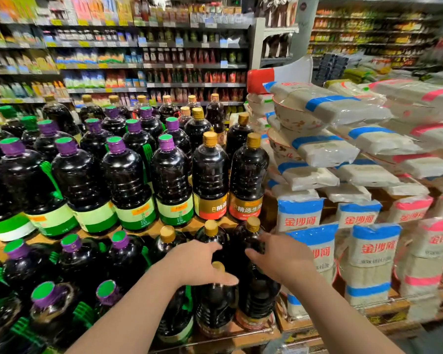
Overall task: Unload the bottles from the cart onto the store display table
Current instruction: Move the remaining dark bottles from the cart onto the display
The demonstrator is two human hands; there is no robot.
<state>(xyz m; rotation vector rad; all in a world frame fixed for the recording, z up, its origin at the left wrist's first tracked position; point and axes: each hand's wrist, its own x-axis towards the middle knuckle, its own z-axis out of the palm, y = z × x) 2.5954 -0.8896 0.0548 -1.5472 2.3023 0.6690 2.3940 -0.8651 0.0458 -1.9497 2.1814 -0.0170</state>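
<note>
Bottles of dark sauce are seen packed in rows on a stepped wooden counter [223,222], and two of them are being handled on the lower tier at the front. A gold-capped bottle [216,305] is gripped near its neck by the left hand [198,261], whose fingers are curled over the top with the cap showing just beneath the palm. A second gold-capped bottle [257,297], touching the first on its right, is held at the shoulder by the right hand [279,256], the fingers wrapped around its dark body. Just beyond the two hands, three more gold-capped bottles [211,235] are stood upright on the same tier. To the left of the left hand, purple-and-green-capped bottles [71,251] are crowded together on that tier. Above the hands, on the upper tier, further rows of both kinds [169,180] are lined up. To the right of the right hand, white noodle packs [374,246] with blue or pink bands are stacked high. Far behind, stocked store shelves [149,65] are visible.
</note>
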